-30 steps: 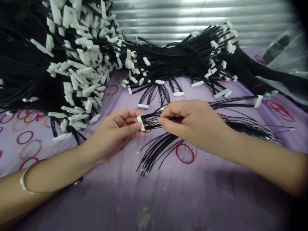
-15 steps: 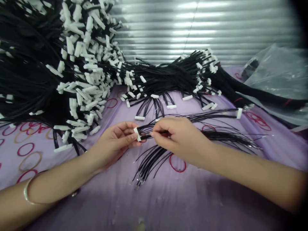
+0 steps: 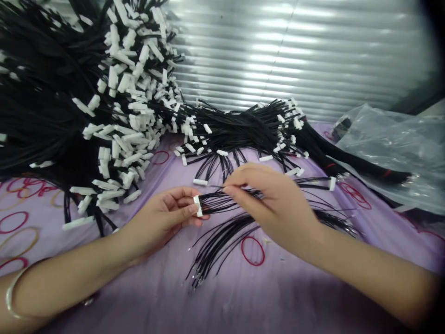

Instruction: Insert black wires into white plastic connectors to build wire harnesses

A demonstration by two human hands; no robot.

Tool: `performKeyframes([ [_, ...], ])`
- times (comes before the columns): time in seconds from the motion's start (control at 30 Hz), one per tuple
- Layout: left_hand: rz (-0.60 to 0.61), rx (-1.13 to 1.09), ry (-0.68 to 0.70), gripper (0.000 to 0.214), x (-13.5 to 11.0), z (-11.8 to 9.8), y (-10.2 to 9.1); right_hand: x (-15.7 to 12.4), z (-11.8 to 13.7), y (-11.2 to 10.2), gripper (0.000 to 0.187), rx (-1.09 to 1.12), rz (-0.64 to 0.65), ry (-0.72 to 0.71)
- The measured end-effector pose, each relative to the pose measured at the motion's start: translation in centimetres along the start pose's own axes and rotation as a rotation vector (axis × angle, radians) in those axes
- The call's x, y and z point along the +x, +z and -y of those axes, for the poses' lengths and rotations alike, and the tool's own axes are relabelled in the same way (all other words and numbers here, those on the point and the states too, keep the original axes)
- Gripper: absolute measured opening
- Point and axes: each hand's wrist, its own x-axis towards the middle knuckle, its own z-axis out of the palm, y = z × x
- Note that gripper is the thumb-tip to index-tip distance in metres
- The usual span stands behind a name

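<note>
1. at far left on my feed: heap of black cables (image 3: 52,106) with white ends, frame edge cuts it off.
2. next, my left hand (image 3: 175,206): thumb and fingers closed on a white connector (image 3: 198,206), just above the purple sheet (image 3: 146,292). reads light and rigid; i'd hold it by its ends, off the wire entries.
3. right of that, black wires (image 3: 222,202) run from the connector toward the right hand. probably soft and springy; a hard tug could strain them.
4. right hand (image 3: 269,199): thumb and forefinger pinching one thin wire (image 3: 216,186), tip pointing at the connector. likely whippy; best gripped close to the tip. i can't make out the tip itself, too small.
5. below, loose wires (image 3: 217,243) pass behind the right hand; middle hidden.
6. farther right, second connector (image 3: 333,183) on wires. can't tell if they join the held one; the hand blocks it.
</note>
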Motion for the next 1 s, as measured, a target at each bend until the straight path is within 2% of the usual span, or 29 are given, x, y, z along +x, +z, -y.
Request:
performKeyframes([
  [0.07,0.019,0.003,-0.002,0.019,0.1,0.0,-0.1,0.2,0.6,-0.4,0.011,0.017,0.002,0.081],
  [0.17,0.059,0.001,0.016,0.018,0.2,0.2,-0.3,0.0,0.7,0.0,0.012,0.042,0.153,0.156],
  [0.23,0.074,-0.004,0.021,0.016,0.3,0.2,-0.4,-0.2,0.3,0.7,0.013,0.064,0.21,0.183],
  [0.4,0.071,0.011,-0.004,0.019,0.1,0.1,-0.2,-0.3,-0.6,1.5,0.013,0.065,0.19,0.195],
  [0.5,0.066,0.027,-0.005,0.019,0.1,0.1,-0.2,-0.3,-0.6,1.5,0.013,0.027,0.193,0.118],
  [0.73,0.12,0.051,0.023,0.016,0.2,0.3,-0.5,-1.0,-0.5,1.8,0.02,-0.271,0.146,-0.211],
  [1.0,0.069,0.105,-0.01,0.019,0.4,0.3,-0.5,-1.2,-1.0,2.8,0.022,-0.26,0.137,-0.304],
])
